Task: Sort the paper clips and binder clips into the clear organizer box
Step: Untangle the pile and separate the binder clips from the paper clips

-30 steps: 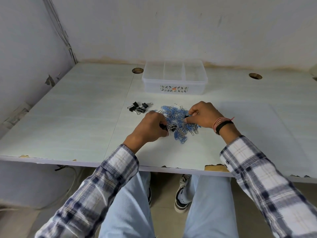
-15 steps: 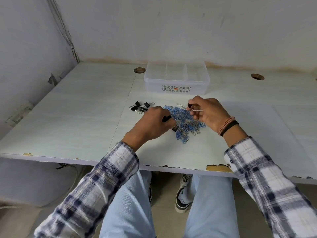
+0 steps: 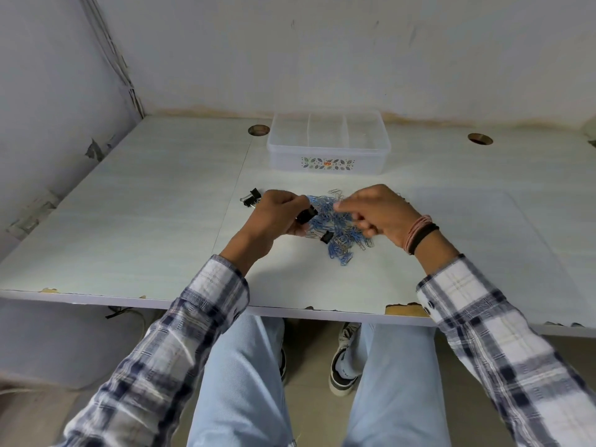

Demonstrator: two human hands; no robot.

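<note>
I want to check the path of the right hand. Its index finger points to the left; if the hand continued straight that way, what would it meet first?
Most likely the black binder clip that the left hand grips, with the blue paper clips just below the right hand. Heights are hard to judge from this one view.

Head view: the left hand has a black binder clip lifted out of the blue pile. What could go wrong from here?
1. The binder clip in the left hand sits against the tangled paper clips; some may drag along.
2. Another binder clip lies in the pile and could be missed.
3. The organizer box stands farther back, so a clip could drop in transit.
</note>
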